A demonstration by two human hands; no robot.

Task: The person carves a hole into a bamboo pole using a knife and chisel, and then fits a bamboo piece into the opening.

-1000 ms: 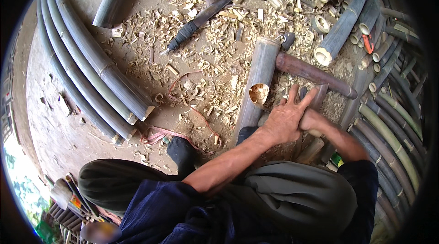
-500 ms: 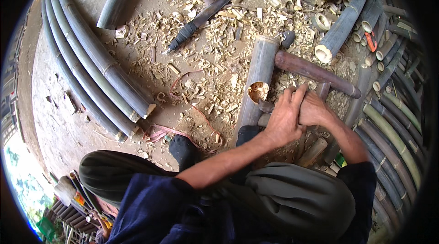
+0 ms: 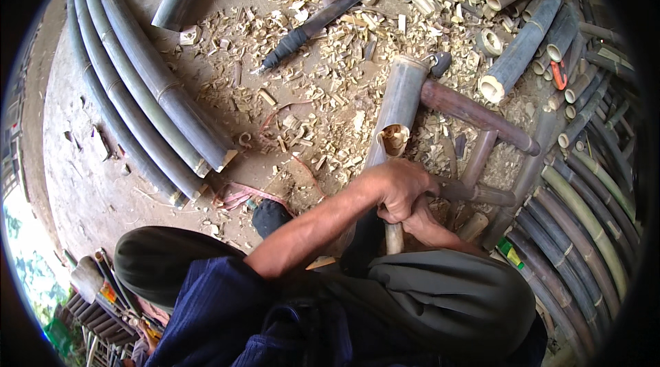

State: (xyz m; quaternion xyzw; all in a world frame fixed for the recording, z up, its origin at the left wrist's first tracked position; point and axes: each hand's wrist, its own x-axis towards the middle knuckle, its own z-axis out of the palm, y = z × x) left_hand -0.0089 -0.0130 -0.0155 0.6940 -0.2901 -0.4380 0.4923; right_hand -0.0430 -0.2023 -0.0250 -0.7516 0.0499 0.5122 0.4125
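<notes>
A pale wooden handle is poking out at six o'clock from the overlapping left hand and right hand, which are both gripping it. The notched bamboo tube is lying just beyond them at twelve o'clock. Farther, at eleven, a wrapped-handle knife is resting among shavings.

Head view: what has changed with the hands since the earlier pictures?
The left hand and right hand moved together leftward and toward the body; a pale rod now shows below them. The holed bamboo tube and dark-handled knife stayed put.
</notes>
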